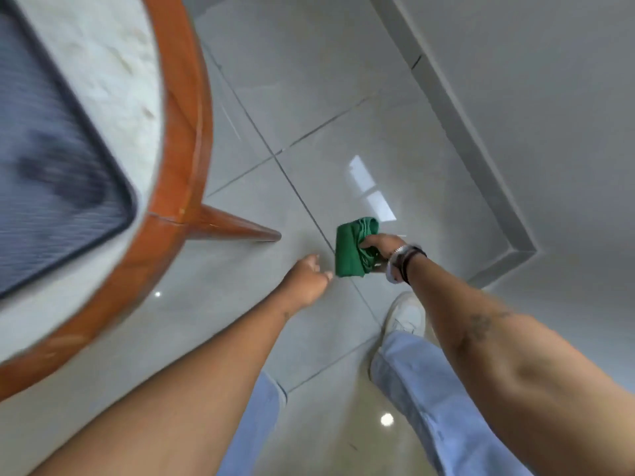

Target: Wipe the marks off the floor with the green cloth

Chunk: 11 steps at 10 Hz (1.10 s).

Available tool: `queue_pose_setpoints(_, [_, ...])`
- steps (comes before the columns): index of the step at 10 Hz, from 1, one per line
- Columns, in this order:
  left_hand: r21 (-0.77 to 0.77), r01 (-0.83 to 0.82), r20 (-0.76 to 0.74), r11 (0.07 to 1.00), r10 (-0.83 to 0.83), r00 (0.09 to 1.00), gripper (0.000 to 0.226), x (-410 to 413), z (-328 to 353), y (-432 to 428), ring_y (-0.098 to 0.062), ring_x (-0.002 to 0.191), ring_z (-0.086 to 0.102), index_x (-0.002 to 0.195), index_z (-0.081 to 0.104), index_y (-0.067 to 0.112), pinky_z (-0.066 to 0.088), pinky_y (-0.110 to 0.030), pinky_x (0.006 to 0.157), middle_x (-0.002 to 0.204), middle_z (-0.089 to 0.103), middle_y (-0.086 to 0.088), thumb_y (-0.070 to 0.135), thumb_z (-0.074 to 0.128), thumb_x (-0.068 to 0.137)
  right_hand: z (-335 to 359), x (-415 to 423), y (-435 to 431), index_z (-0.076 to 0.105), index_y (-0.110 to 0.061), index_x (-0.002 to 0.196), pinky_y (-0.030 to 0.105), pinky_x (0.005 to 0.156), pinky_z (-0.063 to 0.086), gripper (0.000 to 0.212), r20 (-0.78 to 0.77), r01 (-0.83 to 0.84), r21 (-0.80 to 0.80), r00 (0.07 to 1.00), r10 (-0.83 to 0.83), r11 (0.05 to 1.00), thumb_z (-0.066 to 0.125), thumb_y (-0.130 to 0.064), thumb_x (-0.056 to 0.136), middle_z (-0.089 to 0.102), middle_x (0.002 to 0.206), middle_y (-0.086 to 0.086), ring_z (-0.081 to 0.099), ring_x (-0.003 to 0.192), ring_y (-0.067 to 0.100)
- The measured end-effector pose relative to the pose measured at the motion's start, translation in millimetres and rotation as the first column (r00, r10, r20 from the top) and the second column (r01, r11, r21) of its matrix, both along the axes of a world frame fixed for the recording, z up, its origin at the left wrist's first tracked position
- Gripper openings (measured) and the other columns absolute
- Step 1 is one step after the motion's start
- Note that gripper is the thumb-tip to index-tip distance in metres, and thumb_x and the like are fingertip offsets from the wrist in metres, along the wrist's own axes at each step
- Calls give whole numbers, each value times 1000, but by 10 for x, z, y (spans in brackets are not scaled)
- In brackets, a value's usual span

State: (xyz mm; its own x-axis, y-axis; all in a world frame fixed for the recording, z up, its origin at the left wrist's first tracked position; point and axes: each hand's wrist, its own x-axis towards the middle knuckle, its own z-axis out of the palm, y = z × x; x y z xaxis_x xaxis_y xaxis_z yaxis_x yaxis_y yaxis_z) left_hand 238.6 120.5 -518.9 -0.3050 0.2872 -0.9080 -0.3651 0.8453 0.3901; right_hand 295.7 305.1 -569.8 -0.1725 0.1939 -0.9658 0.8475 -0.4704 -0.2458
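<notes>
1. Your two forearms fill the near view, reaching down over pale jeans and a white shoe (405, 316).
2. Your right hand (381, 245) has its grip pinching the green cloth (352, 250), which hangs bunched above the floor (343, 132); whether it touches the tile, I cannot tell.
3. Your left hand (305, 280) is empty, fingers loosely spread, just beside the cloth.
4. Wiping seems not yet begun; no marks show clearly, so lower the cloth flat and find them, minding the bench leg (237, 228).

Right hand (379, 245) grips bunched green cloth (352, 250) above grey tiled floor (309, 80); left hand (307, 280) empty, fingers loose
</notes>
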Motion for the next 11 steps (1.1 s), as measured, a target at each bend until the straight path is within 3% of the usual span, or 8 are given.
queue_pose_setpoints(1, [26, -327, 59, 945, 325, 944, 73, -338, 1061, -26, -28, 136, 42, 144, 33, 3, 31, -36, 111, 148, 44, -12, 39, 62, 88, 1192, 150, -299, 58, -5, 112, 55, 108, 37, 39, -112, 239, -352, 949, -295, 905, 42, -8, 77, 62, 108, 17, 59, 96, 32])
queue_pose_setpoints(3, [209, -549, 179, 810, 520, 835, 32, -620, 2710, -713, -30, 103, 66, 117, 64, 0, 50, -44, 95, 114, 70, -18, 6, 66, 85, 3002, -167, -898, 64, -10, 120, 55, 97, 47, 47, -385, -41, -573, 895, -225, 819, 57, -18, 74, 69, 115, 15, 63, 107, 36])
queue_pose_setpoints(4, [241, -607, 174, 757, 582, 794, 34, -721, 3098, -1168, -31, 98, 67, 117, 63, -1, 53, -44, 89, 109, 71, -18, 0, 64, 84, 3454, -462, -1257, 57, -3, 126, 52, 91, 53, 40, -449, -170, -448, 892, -57, 878, 57, -8, 86, 65, 119, 19, 62, 108, 39])
queue_pose_setpoints(5, [256, -704, 129, 662, 698, 704, 32, -957, 3317, -1705, -20, 75, 71, 113, 63, -5, 61, -33, 67, 91, 73, -11, -6, 64, 82, 3689, -995, -1798, 60, 7, 111, 32, 62, 61, 27, -354, -338, 26, 877, 324, 941, 62, 7, 84, 67, 99, 20, 69, 72, 22])
queue_pose_setpoints(7, [295, -811, -61, 505, 857, 511, 21, -1588, 2978, -2004, -32, 89, 69, 94, 67, 2, 58, -43, 81, 99, 71, -21, -7, 71, 75, 3362, -1927, -2448, 67, -13, 84, 24, 60, 47, 11, -111, -488, 603, 732, 672, 631, 70, -10, 74, 69, 82, 10, 65, 73, 24])
queue_pose_setpoints(9, [213, -755, -124, 620, 784, 608, 45, -1804, 2557, -1939, -20, 93, 64, 119, 59, 3, 47, -24, 78, 103, 69, -6, 7, 74, 77, 2921, -2218, -2644, 61, -6, 108, 31, 78, 48, 26, 241, -673, 668, 598, 764, 317, 58, -8, 82, 63, 112, 15, 64, 98, 32])
queue_pose_setpoints(10, [181, -727, -298, 663, 741, 602, 31, -1878, 2580, -1831, -23, 85, 66, 108, 65, 2, 50, -27, 68, 99, 72, -9, 11, 70, 78, 3105, -2205, -2574, 62, -7, 105, 36, 79, 50, 22, 245, -615, 754, 590, 769, 232, 54, -11, 85, 57, 115, 12, 63, 100, 33])
queue_pose_setpoints(11, [135, -695, -561, 706, 633, 533, 35, -1745, 2999, -1748, -36, 108, 64, 112, 63, 0, 53, -41, 88, 119, 67, -21, 20, 65, 83, 3606, -1560, -2462, 67, -10, 90, 25, 66, 42, 14, -38, -275, 909, 694, 719, 314, 60, -14, 79, 64, 98, 10, 65, 83, 32])
